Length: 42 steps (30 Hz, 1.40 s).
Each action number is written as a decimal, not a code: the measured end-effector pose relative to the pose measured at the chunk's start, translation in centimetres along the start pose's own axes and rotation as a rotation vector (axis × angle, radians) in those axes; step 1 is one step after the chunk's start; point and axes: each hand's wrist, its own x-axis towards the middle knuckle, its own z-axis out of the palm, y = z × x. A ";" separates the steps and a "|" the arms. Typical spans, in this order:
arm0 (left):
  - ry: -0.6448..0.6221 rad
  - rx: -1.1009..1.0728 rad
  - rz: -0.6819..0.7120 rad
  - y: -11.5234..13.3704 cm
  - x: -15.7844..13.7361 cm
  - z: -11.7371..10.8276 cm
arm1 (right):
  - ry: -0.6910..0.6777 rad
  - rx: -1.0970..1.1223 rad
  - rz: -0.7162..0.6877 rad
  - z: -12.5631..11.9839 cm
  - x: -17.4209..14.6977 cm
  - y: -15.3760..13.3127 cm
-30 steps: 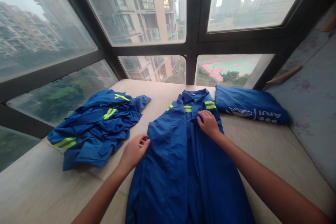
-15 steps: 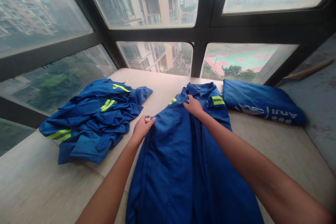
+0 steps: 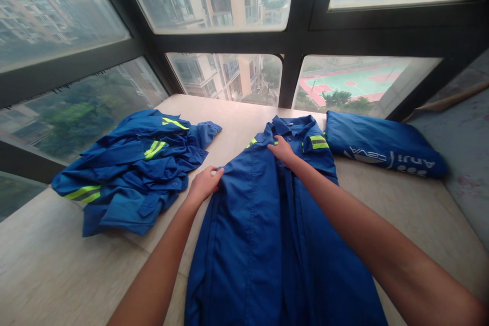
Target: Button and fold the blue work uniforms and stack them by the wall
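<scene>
On the middle of the window ledge [image 3: 38, 254], a blue garment [image 3: 248, 224] lies spread, not yet compact, pinched by left hand [image 3: 205, 183] and right hand [image 3: 283, 151]; far right corner, a neat bundle [image 3: 374, 137]; left edge, rumpled clothing [image 3: 122, 170].

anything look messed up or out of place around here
The crumpled blue garment at left lies in a heap, while the blue work jacket under the left hand and right hand is spread out lengthwise. At far right, a brownish edge curls out above the floral wallpaper, possibly peeling. I see nothing spilled.
</scene>
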 end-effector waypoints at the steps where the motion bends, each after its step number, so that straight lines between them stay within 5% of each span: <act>1: 0.005 -0.028 -0.004 0.0 0.0 0.0 | -0.008 0.011 0.001 0.1 0.0 0.0; 13: -0.222 -0.593 -0.178 0.4 -1.9 0.0 | -0.001 0.164 0.002 0.7 0.1 1.0; 23: -0.279 -0.908 -0.182 1.0 -0.8 1.0 | -0.037 0.294 -0.040 0.4 -0.3 0.9; 31: -0.030 -0.975 -0.138 1.0 0.8 1.1 | -0.038 0.355 -0.039 -0.4 1.0 -0.4; 36: -0.005 -0.905 -0.086 1.7 2.6 0.1 | -0.041 0.378 -0.072 -0.1 2.2 -2.3; 42: 0.000 -0.771 -0.205 1.1 4.9 1.2 | -0.051 0.261 -0.057 0.1 0.7 -3.3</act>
